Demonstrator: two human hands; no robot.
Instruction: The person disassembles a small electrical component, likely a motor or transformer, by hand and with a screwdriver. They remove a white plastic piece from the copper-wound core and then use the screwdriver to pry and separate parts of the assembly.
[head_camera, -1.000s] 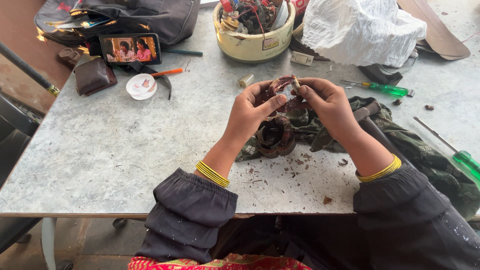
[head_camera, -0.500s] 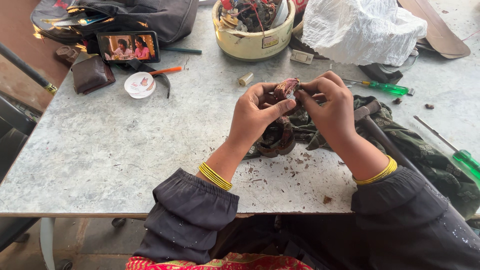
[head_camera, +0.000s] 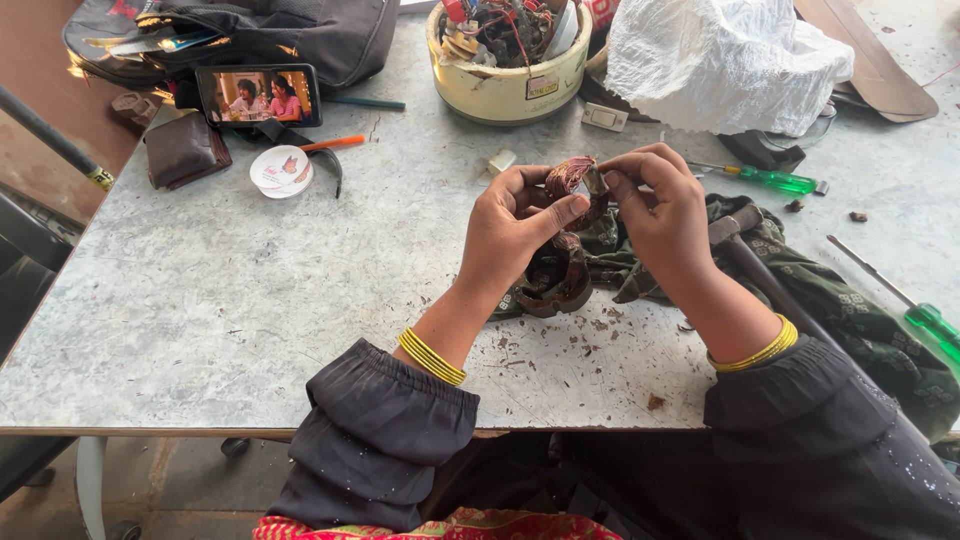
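Over the green cloth (head_camera: 800, 290), the left hand (head_camera: 515, 225) and right hand (head_camera: 665, 215) pinched a small reddish-brown coil piece (head_camera: 570, 178) between fingertips, what looked like a dark wound part (head_camera: 555, 280) just below it. Beyond the cloth stood a cream bowl (head_camera: 505, 85) of scrap; farther left, a phone (head_camera: 260, 95).

rusty part (head_camera: 572, 178) half hidden behind hand (head_camera: 520, 225)

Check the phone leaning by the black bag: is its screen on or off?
On. The phone leans against the black bag with its screen lit, showing a bright colour picture of people.
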